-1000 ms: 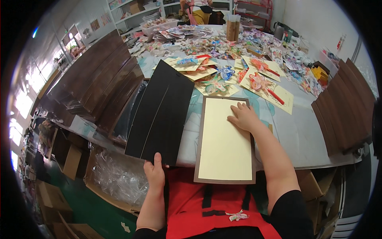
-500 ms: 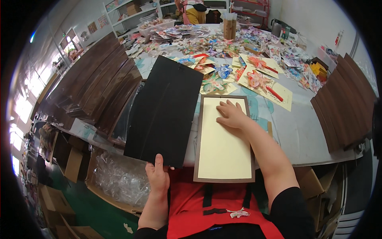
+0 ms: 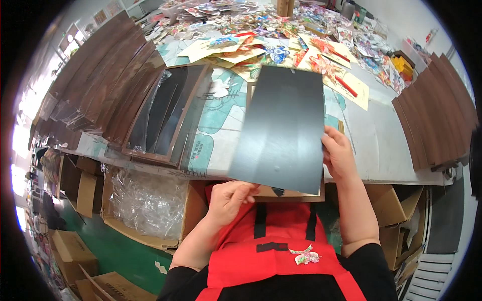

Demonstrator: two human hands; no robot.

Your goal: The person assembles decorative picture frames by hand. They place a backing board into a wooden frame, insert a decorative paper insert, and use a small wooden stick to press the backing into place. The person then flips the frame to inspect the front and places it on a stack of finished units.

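A thin black backing board (image 3: 283, 128) hangs tilted over the middle of the table, its surface catching the light. My left hand (image 3: 230, 201) pinches its lower left corner, fingers curled under the edge. On the right edge, my right hand (image 3: 340, 153) grips the same board between thumb and fingers. Beneath it lies a brown picture frame (image 3: 316, 198), mostly covered. Only its lower edge and a bit of its upper left corner show, and the cream sheet inside is nearly all hidden.
Brown frames stand stacked at the left (image 3: 100, 95) and right (image 3: 434, 115). Another dark frame (image 3: 168, 115) with clear film lies left of the board. Cream cards with colourful cut-outs (image 3: 216, 47) spread behind. Below the table's left edge, a cardboard box (image 3: 145, 200) holds crumpled clear plastic.
The black board has moved right, from beside the frame to over it. My right hand has left the cream sheet and now holds the board's right edge. The view has tipped downward.
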